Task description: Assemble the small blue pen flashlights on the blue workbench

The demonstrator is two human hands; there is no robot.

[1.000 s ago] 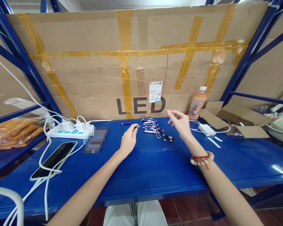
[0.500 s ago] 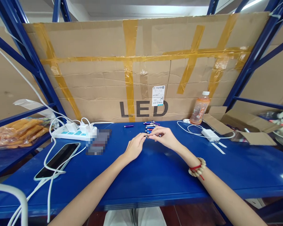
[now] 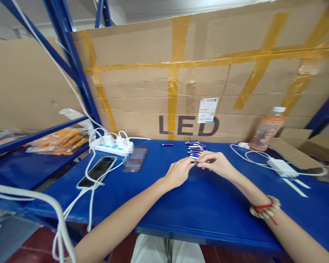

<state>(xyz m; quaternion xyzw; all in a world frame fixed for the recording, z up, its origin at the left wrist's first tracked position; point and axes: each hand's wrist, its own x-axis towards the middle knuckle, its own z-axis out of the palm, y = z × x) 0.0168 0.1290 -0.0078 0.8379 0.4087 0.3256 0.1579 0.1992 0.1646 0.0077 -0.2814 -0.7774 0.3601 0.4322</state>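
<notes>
My left hand [image 3: 180, 171] and my right hand [image 3: 216, 164] meet fingertip to fingertip just above the blue table. Between them is a small shiny metal piece [image 3: 196, 163], too small and too covered by fingers to name its kind. Both hands are closed in a pinch on it. Right behind the fingers lies a pile of slim, pen-like pieces [image 3: 193, 148] in blue, purple, red and silver. One purple pen-like piece [image 3: 167, 145] rests apart, left of the pile.
At left stand a white power strip [image 3: 109, 146] with chargers, a phone [image 3: 97, 172] under white cables, and a blurred-out dark flat item [image 3: 135, 159]. To the right are a bottle [image 3: 267, 129], a white adapter [image 3: 283, 167] and an open carton [image 3: 293, 151]. Taped cardboard [image 3: 142, 95] backs the table [image 3: 200, 215].
The view has turned to the left, so everything appears farther right. Both hands keep their pinch on the small metal piece in front of the pile.
</notes>
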